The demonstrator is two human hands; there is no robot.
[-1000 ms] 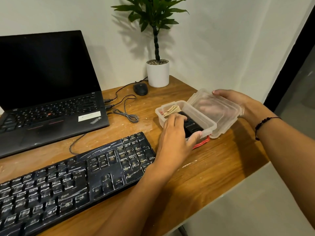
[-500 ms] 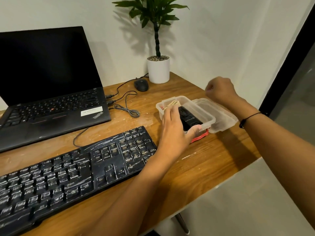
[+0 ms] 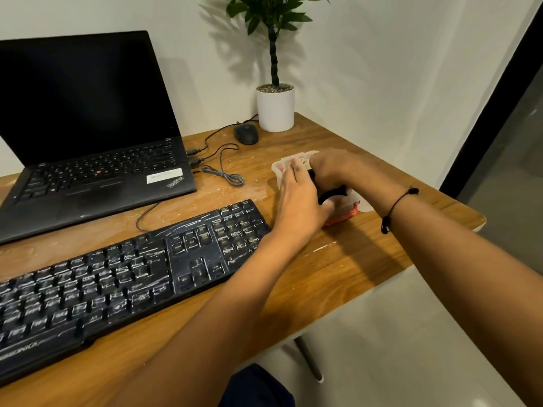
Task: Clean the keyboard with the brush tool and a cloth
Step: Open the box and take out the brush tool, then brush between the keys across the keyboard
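Clearly the step in hand is fetching the tools: both hands are at the small clear plastic box (image 3: pixel 279 168), which sits just right of the keyboard (image 3: pixel 126 274) on the wooden desk (image 3: pixel 367 259). The left hand (image 3: pixel 299 201) lies against the box's near side with fingers fairly straight, steadying it. The right hand (image 3: pixel 332 168) reaches into the box from above with fingers curled; a black object (image 3: pixel 332 193), probably the brush tool, shows just below it, but whether the fingers actually grip it cannot be told. Something pale, perhaps the cloth (image 3: pixel 301 163), peeks out at the box's far end. A red piece (image 3: pixel 342 218) shows under the box's near corner.

The keyboard, streaked with whitish dust across its keys, lies untouched, so cleaning proper has not begun.

To do this well, the left hand should press the light box down so it does not lift or slide off the desk edge near it. The right hand should draw the tool straight up, clear of the rim, without dragging the cloth out. Beyond the keyboard stand a laptop (image 3: pixel 88 127), a mouse (image 3: pixel 246 134) and a potted plant (image 3: pixel 274 107).
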